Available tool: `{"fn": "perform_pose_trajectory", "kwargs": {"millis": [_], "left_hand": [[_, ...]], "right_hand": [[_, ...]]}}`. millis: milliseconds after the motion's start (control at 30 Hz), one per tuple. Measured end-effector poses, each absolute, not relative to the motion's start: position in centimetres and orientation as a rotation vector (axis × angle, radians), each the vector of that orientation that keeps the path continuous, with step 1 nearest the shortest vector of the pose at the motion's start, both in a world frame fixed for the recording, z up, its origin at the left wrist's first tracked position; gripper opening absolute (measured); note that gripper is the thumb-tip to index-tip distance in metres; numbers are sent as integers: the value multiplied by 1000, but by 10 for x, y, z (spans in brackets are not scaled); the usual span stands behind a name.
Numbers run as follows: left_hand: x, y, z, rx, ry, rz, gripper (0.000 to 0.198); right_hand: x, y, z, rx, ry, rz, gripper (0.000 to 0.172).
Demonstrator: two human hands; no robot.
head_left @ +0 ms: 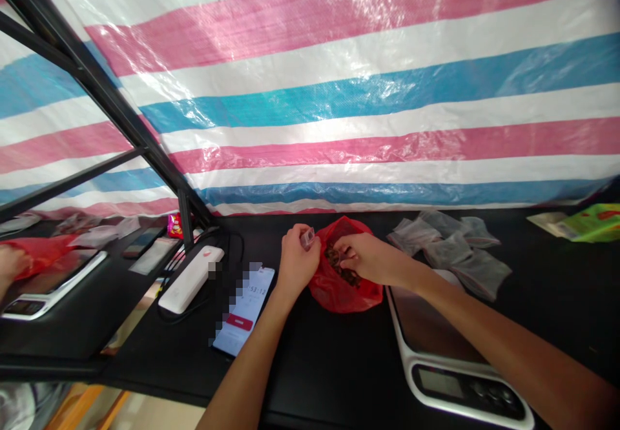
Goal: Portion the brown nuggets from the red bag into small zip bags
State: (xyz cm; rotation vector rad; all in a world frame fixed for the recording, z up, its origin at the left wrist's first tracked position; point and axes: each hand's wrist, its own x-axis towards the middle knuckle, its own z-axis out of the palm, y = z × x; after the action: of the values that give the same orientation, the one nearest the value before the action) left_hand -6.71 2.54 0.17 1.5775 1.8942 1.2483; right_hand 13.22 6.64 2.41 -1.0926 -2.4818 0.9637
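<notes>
My left hand (298,260) is shut on a small clear zip bag (307,238), held up over a red plastic bag (346,294). My right hand (361,255) sits beside it with its fingers curled, above the dark brown dried pieces (340,265) in the red bag. Whether those fingers pinch anything is hidden. A digital kitchen scale (443,352) lies beneath my right forearm. Several small zip bags (448,249) with grey contents lie in a heap beyond my right hand.
A phone (245,310) and a white power bank (190,279) lie left of my hands on the black table (310,385). Further left, a co-worker's hand (10,263) is near a red bag on another scale. A striped tarp and dark metal frame stand behind.
</notes>
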Motion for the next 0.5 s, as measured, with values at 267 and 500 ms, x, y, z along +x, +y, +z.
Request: {"fn": "perform_pose_trajectory", "kwargs": {"millis": [267,500], "left_hand": [[-54,9,24,1828,1846,1225,9],[-36,-4,26,2033,1681,1106,31]], "right_hand": [[170,84,78,-927,-2193,1249,25],[178,72,100,-767,-2190,1268,28]]}}
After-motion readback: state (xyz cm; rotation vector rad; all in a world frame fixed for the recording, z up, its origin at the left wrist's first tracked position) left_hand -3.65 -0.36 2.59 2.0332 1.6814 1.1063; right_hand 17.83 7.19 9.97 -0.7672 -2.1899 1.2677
